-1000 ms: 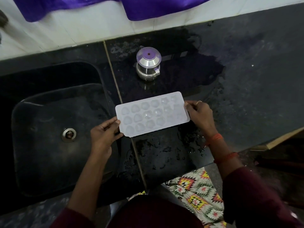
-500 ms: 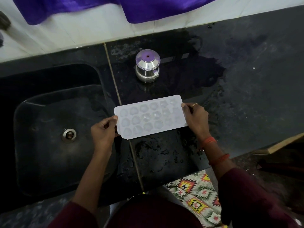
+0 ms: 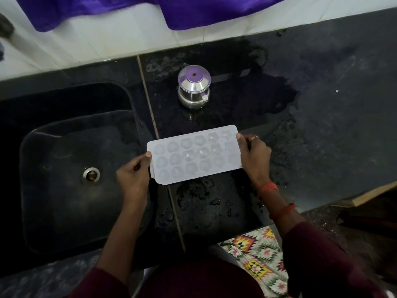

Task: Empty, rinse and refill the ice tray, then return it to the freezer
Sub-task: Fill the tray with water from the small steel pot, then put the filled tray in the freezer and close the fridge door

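Holding the ice tray (image 3: pixel 194 154) level by its short ends: our left hand (image 3: pixel 133 176) pinches the 9 o'clock end, right hand (image 3: pixel 255 157) the 3 o'clock. Cells look filled, we judge. It hovers over wet counter (image 3: pixel 333 130), sink (image 3: pixel 64 190) at 9 o'clock. Freezer return remains.

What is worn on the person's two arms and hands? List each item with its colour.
Both arms have dark maroon sleeves pushed up. The right hand wears a gold-coloured ring; two orange-red thread bands circle its wrist and forearm. The left hand shows no ring or band.
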`<act>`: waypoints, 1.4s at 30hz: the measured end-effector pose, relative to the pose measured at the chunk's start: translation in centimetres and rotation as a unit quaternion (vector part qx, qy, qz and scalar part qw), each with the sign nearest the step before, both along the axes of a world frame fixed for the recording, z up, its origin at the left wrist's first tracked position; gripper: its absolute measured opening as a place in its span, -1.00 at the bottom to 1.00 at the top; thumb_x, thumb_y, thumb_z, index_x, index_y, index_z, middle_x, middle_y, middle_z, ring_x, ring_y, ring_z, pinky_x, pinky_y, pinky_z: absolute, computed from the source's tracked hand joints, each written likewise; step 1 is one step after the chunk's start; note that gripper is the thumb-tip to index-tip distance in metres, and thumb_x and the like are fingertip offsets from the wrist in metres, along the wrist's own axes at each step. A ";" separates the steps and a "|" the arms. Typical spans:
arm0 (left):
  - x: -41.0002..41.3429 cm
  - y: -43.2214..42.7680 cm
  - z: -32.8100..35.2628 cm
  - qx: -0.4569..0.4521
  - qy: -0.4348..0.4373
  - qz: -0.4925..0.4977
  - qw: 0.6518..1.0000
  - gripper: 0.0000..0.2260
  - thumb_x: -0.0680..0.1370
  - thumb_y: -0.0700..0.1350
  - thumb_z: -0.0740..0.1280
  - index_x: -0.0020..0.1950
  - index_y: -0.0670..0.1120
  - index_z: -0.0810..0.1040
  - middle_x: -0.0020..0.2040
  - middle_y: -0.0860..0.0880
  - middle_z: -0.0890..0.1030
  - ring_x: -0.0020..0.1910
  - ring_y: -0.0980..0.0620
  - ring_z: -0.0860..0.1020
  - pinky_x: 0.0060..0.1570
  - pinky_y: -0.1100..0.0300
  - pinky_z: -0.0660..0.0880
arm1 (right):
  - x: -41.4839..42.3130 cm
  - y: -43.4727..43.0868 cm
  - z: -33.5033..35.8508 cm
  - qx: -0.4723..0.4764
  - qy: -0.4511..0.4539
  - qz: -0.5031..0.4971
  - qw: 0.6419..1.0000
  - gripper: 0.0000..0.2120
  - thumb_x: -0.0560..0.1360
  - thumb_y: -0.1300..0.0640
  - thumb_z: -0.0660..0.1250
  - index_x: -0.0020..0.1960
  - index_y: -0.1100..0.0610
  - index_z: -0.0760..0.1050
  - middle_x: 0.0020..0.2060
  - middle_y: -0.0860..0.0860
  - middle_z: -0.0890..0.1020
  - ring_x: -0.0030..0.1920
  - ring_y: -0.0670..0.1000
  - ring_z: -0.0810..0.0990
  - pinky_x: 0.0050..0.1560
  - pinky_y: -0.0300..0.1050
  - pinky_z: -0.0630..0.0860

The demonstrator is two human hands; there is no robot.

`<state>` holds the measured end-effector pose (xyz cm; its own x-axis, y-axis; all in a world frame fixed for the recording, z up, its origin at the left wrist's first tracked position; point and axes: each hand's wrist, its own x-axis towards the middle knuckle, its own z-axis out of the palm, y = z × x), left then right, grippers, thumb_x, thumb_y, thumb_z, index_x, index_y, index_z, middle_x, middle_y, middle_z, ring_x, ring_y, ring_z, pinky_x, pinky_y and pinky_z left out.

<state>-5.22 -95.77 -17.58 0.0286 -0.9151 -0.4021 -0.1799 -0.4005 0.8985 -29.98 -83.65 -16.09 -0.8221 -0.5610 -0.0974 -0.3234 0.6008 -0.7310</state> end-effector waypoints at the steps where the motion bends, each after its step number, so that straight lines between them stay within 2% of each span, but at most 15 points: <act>1: 0.0 0.1 0.1 -0.003 0.002 0.004 1.000 -0.83 0.58 -0.11 0.43 0.10 -0.16 0.71 -0.04 -0.13 0.73 -0.09 -0.04 0.68 -0.04 0.04 0.62 | 0.1 0.0 0.1 -0.003 0.000 0.000 1.000 -0.67 0.65 -0.03 0.28 0.03 0.22 0.65 -0.28 -0.04 0.60 -0.22 -0.06 0.56 -0.21 -0.31 0.35; 5: 0.0 0.3 0.6 -0.017 0.006 0.041 0.999 -0.86 0.57 -0.09 0.45 0.07 -0.11 0.71 -0.07 -0.05 0.73 -0.09 0.04 0.69 -0.06 0.17 0.62 | 0.3 -0.2 0.4 -0.005 -0.004 0.006 1.000 -0.65 0.63 -0.07 0.29 -0.03 0.21 0.65 -0.34 -0.13 0.57 -0.31 -0.23 0.50 -0.28 -0.54 0.33; 9: 0.0 0.6 1.6 -0.044 0.019 0.075 0.996 -0.87 0.58 -0.07 0.45 -0.09 -0.12 0.70 -0.26 0.04 0.70 -0.26 0.14 0.64 -0.24 0.28 0.57 | 0.6 -0.4 0.9 -0.010 -0.012 0.012 1.000 -0.63 0.62 -0.10 0.30 -0.09 0.19 0.64 -0.37 -0.13 0.57 -0.32 -0.23 0.52 -0.32 -0.52 0.35; 11: 0.2 0.8 1.9 -0.053 0.018 0.086 0.995 -0.82 0.58 -0.04 0.45 -0.18 -0.09 0.68 -0.33 0.03 0.66 -0.31 0.11 0.59 -0.30 0.25 0.54 | 0.8 -0.5 1.4 -0.024 -0.012 0.018 0.999 -0.64 0.62 -0.10 0.32 -0.15 0.17 0.63 -0.39 -0.06 0.60 -0.34 -0.16 0.54 -0.34 -0.49 0.37; 14: 0.5 1.0 2.2 -0.067 0.017 0.106 0.992 -0.70 0.56 0.03 0.46 -0.28 -0.13 0.61 -0.28 -0.13 0.57 -0.28 -0.02 0.52 -0.30 0.17 0.49 | 1.1 -0.7 2.0 -0.049 -0.010 0.027 0.998 -0.61 0.61 -0.09 0.33 -0.23 0.18 0.60 -0.38 0.06 0.65 -0.34 0.03 0.61 -0.37 -0.37 0.40; 19: 0.7 1.5 3.1 -0.065 0.013 0.143 0.988 -0.71 0.56 0.00 0.46 -0.32 -0.10 0.61 -0.36 -0.06 0.59 -0.32 0.02 0.54 -0.36 0.24 0.51 | 1.4 -1.1 2.4 -0.062 -0.011 0.044 0.997 -0.58 0.60 -0.15 0.32 -0.20 0.18 0.63 -0.38 0.06 0.67 -0.31 0.05 0.66 -0.24 -0.02 0.59; 24: 2.0 1.7 3.7 -0.060 0.010 0.160 0.985 -0.70 0.55 0.01 0.47 -0.30 -0.14 0.62 -0.34 -0.10 0.60 -0.28 0.00 0.55 -0.28 0.18 0.52 | 2.2 -1.5 3.0 -0.064 -0.014 0.056 0.996 -0.59 0.60 -0.15 0.32 -0.22 0.14 0.63 -0.41 0.01 0.65 -0.34 0.01 0.64 -0.23 -0.02 0.57; 26: 2.8 2.0 3.9 -0.068 0.007 0.171 0.983 -0.64 0.55 0.01 0.47 -0.26 -0.26 0.61 -0.31 -0.14 0.57 -0.28 0.00 0.52 -0.26 0.17 0.51 | 2.9 -1.6 3.3 -0.066 -0.020 0.066 0.995 -0.58 0.60 -0.15 0.33 -0.25 0.15 0.61 -0.42 0.04 0.65 -0.36 0.02 0.63 -0.25 -0.06 0.55; 28: 3.5 2.3 4.0 -0.077 0.007 0.177 0.981 -0.60 0.55 0.01 0.47 -0.21 -0.35 0.60 -0.30 -0.15 0.56 -0.29 0.00 0.51 -0.28 0.19 0.50 | 3.6 -1.8 3.5 -0.069 -0.020 0.073 0.995 -0.58 0.60 -0.14 0.33 -0.28 0.14 0.59 -0.44 0.00 0.63 -0.40 -0.07 0.59 -0.28 -0.13 0.50; 32: 5.6 3.0 4.3 -0.082 -0.009 0.192 0.978 -0.67 0.56 0.01 0.47 -0.23 -0.25 0.65 -0.31 -0.16 0.62 -0.30 0.00 0.58 -0.32 0.19 0.55 | 5.4 -2.1 3.8 -0.082 -0.032 0.093 0.992 -0.61 0.60 -0.13 0.34 -0.25 0.13 0.63 -0.43 -0.08 0.64 -0.38 -0.16 0.60 -0.30 -0.26 0.47; 34: 6.8 3.3 4.5 -0.087 -0.019 0.201 0.976 -0.70 0.56 0.02 0.47 -0.24 -0.19 0.66 -0.32 -0.15 0.63 -0.32 0.00 0.58 -0.34 0.18 0.54 | 6.5 -2.4 3.8 -0.088 -0.035 0.100 0.991 -0.62 0.59 -0.13 0.34 -0.22 0.13 0.64 -0.40 -0.06 0.66 -0.34 -0.10 0.64 -0.27 -0.18 0.53; 37: 8.8 3.8 4.7 -0.094 -0.030 0.222 0.970 -0.68 0.55 0.03 0.47 -0.23 -0.21 0.67 -0.38 -0.11 0.59 -0.36 0.03 0.54 -0.39 0.22 0.48 | 8.4 -2.8 3.7 -0.090 -0.044 0.110 0.989 -0.61 0.59 -0.14 0.35 -0.22 0.13 0.64 -0.39 -0.02 0.67 -0.31 -0.03 0.66 -0.22 -0.08 0.59; 42: 12.6 5.0 4.9 -0.097 -0.020 0.248 0.964 -0.64 0.54 0.07 0.47 -0.27 -0.20 0.65 -0.38 -0.11 0.59 -0.38 0.03 0.54 -0.39 0.18 0.47 | 11.8 -3.4 3.7 -0.086 -0.044 0.147 0.984 -0.59 0.59 -0.15 0.34 -0.27 0.13 0.59 -0.41 0.04 0.63 -0.32 0.05 0.63 -0.22 0.01 0.58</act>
<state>7.42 -90.80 -12.64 0.4934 -0.8431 -0.2137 -0.0469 -0.2711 0.9614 -18.19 -87.09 -12.35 -0.6150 -0.7873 -0.0435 -0.3957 0.3559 -0.8466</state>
